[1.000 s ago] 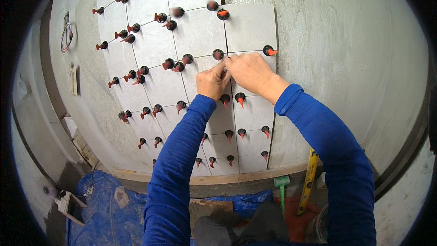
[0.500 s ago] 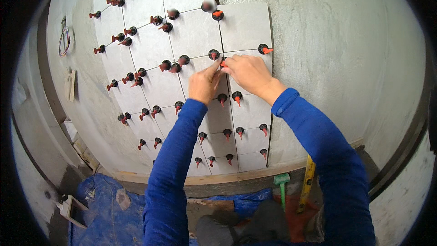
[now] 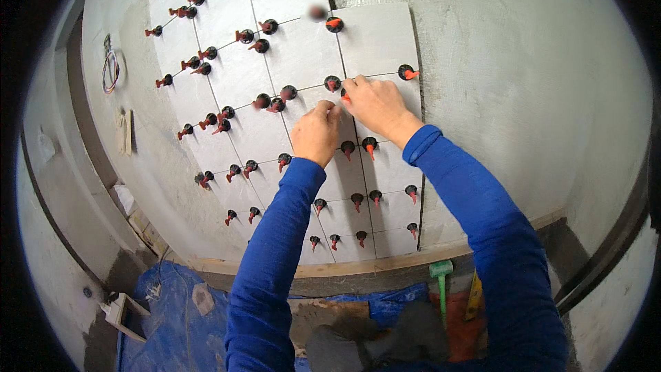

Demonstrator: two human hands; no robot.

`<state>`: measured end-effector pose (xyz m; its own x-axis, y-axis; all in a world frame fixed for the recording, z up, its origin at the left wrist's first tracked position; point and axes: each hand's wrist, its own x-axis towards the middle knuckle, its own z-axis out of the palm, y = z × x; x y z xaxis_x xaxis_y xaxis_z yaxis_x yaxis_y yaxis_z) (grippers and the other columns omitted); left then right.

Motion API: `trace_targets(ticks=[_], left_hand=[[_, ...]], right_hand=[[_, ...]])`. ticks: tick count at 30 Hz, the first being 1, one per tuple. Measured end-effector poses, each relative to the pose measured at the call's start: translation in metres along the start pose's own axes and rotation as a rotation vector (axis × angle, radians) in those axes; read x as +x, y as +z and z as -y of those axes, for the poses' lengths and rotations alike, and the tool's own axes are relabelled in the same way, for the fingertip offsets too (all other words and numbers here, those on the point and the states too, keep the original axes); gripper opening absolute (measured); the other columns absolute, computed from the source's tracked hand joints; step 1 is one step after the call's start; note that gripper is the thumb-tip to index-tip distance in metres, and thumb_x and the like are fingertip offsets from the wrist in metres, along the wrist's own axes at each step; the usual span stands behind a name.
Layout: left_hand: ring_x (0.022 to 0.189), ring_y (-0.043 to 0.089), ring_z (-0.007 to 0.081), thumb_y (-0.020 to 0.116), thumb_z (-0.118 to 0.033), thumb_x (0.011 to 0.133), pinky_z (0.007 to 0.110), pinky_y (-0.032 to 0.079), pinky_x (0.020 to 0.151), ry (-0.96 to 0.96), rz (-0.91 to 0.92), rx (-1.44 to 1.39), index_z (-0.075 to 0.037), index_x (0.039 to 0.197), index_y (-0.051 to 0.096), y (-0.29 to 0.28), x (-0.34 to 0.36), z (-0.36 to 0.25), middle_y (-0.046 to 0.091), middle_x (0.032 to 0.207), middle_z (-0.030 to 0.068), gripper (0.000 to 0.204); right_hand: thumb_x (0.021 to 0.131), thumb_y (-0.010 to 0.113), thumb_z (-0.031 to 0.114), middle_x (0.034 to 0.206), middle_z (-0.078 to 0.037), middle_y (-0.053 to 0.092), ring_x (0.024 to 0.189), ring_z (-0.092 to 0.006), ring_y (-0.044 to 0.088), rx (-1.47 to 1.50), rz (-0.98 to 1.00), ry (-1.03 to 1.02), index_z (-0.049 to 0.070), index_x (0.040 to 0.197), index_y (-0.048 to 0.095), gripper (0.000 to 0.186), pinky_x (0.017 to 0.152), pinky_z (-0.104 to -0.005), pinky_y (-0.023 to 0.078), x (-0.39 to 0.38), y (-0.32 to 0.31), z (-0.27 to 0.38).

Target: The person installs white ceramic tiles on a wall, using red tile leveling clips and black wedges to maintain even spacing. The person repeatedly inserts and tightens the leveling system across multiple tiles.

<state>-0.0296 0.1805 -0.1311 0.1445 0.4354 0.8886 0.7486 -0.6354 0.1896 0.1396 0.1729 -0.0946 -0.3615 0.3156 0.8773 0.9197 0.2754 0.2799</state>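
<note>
R hand (image 3: 377, 107) pinched on orange clip (image 3: 345, 98) at vert. joint, just below top-rt tile's (image 3: 379, 45) lower-left corner, prob. there to keep edges flush; L hand (image 3: 314, 131) nearby, can't tell if gripping.

Blue sleeves (image 3: 272, 255), whitish tiles (image 3: 379, 41), red handles (image 3: 371, 153)

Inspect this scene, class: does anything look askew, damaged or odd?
No damage is evident. The orange-handled clip right of the right hand looks askew: its handle points sideways, while those below it on the tiles hang downward.
</note>
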Motion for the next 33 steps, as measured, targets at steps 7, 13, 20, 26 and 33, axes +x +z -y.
trace_targets(ticks=[7, 13, 20, 26, 33], left_hand=[[0.088, 0.071, 0.0416, 0.068, -0.029, 0.095, 0.048, 0.054, 0.079, -0.081, 0.051, -0.267, -0.003, 0.103, 0.063, 0.015, 0.001, -0.001, 0.074, 0.093, 0.0212, 0.028], [0.089, 0.07, 0.0462, 0.051, -0.042, 0.1, 0.048, 0.052, 0.082, -0.169, -0.01, -0.482, 0.005, 0.094, 0.069, 0.009, 0.005, -0.015, 0.071, 0.09, 0.0293, 0.051], [0.087, 0.071, 0.0434, 0.051, -0.033, 0.097, 0.048, 0.052, 0.082, -0.494, 0.103, -0.896, 0.01, 0.09, 0.072, 0.035, 0.028, -0.024, 0.072, 0.089, 0.032, 0.049], [0.068, 0.055, 0.0179, 0.053, -0.026, 0.097, 0.036, 0.043, 0.062, -0.563, 0.055, -0.845, 0.013, 0.091, 0.069, 0.037, 0.03, -0.03, 0.064, 0.075, 0.01, 0.042], [0.067, 0.055, 0.0186, 0.054, -0.028, 0.098, 0.037, 0.043, 0.062, -0.449, 0.027, -0.676, 0.011, 0.09, 0.069, 0.04, 0.029, -0.023, 0.064, 0.074, 0.0111, 0.043]], right_hand=[[0.087, 0.073, 0.024, 0.094, -0.013, 0.07, 0.083, -0.0331, 0.073, 0.0, 0.096, -0.13, 0.005, 0.104, 0.068, 0.026, 0.071, -0.0439, 0.06, 0.013, -0.011, -0.009], [0.087, 0.071, 0.013, 0.097, -0.014, 0.067, 0.086, -0.037, 0.071, 0.116, 0.073, -0.138, 0.004, 0.101, 0.063, 0.019, 0.073, -0.0461, 0.058, 0.01, -0.007, -0.017], [0.085, 0.07, 0.007, 0.1, -0.014, 0.067, 0.088, -0.0367, 0.071, 0.075, 0.081, -0.215, 0.004, 0.104, 0.062, 0.021, 0.076, -0.0463, 0.058, 0.009, -0.008, -0.022], [0.084, 0.069, 0.006, 0.098, -0.015, 0.066, 0.09, -0.0351, 0.071, 0.064, 0.07, -0.327, 0.003, 0.102, 0.062, 0.02, 0.077, -0.0456, 0.058, 0.016, -0.009, -0.025], [0.085, 0.067, 0.007, 0.103, -0.011, 0.066, 0.096, -0.0307, 0.07, 0.03, 0.133, -0.481, 0.005, 0.107, 0.063, 0.022, 0.08, -0.0424, 0.058, 0.028, -0.013, -0.034]])
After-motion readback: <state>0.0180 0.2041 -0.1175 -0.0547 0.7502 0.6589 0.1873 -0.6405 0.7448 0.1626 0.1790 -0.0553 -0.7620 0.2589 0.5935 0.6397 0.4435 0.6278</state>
